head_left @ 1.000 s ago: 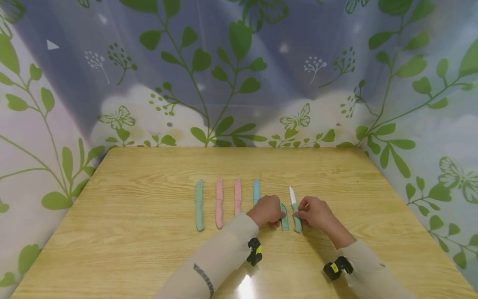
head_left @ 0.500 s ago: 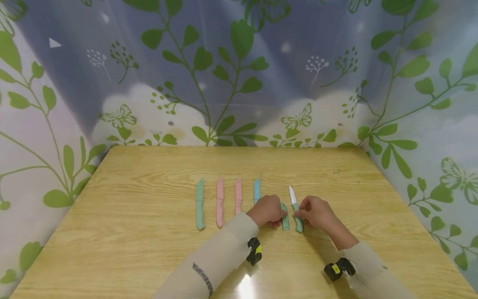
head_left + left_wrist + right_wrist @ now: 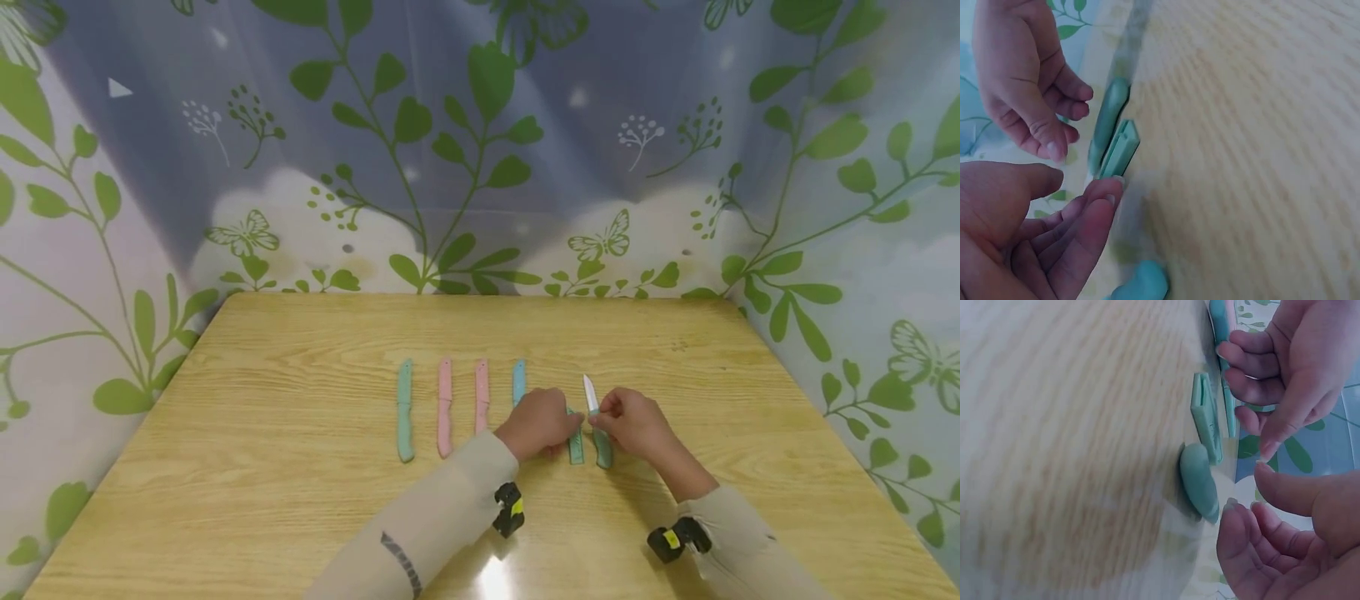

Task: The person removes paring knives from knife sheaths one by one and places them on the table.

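A green-handled paring knife [image 3: 603,448] lies with its white blade bare and pointing away from me. Its flat green sheath [image 3: 576,450] lies just left of it. Over the sheath is my left hand [image 3: 538,423]; in the left wrist view its fingertips [image 3: 1110,185] are at the sheath's far end, touching or nearly so, while the thumb stands apart. My right hand [image 3: 633,423] hovers beside the knife handle [image 3: 1197,478], thumb and fingers parted with nothing between them. The blade is hidden in both wrist views.
Left of the hands lie a sheathed blue knife [image 3: 518,380], partly covered by my left hand, two sheathed pink knives [image 3: 445,417] [image 3: 482,392] and a sheathed green knife [image 3: 405,417], in a row on the wooden table [image 3: 262,467]. A leaf-patterned curtain [image 3: 480,208] surrounds the table.
Both hands have lifted slightly, the right fingers coming away from the knife handle and the left thumb off the sheath. Knife and sheath have stayed nearly in place.
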The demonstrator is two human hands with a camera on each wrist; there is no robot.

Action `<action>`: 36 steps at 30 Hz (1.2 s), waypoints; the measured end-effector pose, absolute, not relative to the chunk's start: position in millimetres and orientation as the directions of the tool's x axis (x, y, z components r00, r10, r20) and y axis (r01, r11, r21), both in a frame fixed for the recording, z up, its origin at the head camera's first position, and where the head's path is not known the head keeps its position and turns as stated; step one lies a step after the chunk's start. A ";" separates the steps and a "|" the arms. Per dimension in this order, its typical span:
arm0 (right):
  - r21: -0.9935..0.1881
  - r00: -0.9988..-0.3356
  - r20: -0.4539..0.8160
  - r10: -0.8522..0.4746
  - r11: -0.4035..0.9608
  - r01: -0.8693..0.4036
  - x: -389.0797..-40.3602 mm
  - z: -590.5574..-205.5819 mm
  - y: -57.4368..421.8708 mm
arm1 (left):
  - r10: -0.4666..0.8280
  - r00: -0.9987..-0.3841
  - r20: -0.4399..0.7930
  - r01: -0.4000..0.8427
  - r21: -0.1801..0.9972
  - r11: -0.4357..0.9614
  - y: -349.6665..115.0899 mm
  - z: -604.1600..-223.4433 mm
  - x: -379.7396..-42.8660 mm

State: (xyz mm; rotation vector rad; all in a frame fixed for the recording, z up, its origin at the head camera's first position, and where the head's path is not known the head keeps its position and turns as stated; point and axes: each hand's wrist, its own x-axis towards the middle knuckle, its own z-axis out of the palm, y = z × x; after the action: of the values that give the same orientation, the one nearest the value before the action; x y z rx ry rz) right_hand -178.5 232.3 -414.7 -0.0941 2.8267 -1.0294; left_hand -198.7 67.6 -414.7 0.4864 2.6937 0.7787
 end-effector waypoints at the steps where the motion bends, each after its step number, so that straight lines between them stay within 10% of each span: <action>1: -0.643 -0.990 -0.095 -0.103 0.765 -0.018 -179.0 -414.5 231.3 | 0.392 -0.903 -0.176 0.240 0.551 0.799 66.3 -413.3 -199.5; 36: -0.671 -0.992 -0.013 -0.129 0.736 -0.087 -189.5 -406.9 175.0 | 0.277 -0.958 -0.072 0.173 0.623 0.763 8.1 -402.5 -226.8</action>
State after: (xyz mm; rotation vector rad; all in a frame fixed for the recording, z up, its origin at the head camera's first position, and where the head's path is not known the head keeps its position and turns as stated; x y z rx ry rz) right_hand -189.5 175.0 -406.9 -0.1785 2.8722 -1.1057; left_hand -226.8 8.1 -402.5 0.3597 2.7981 0.9647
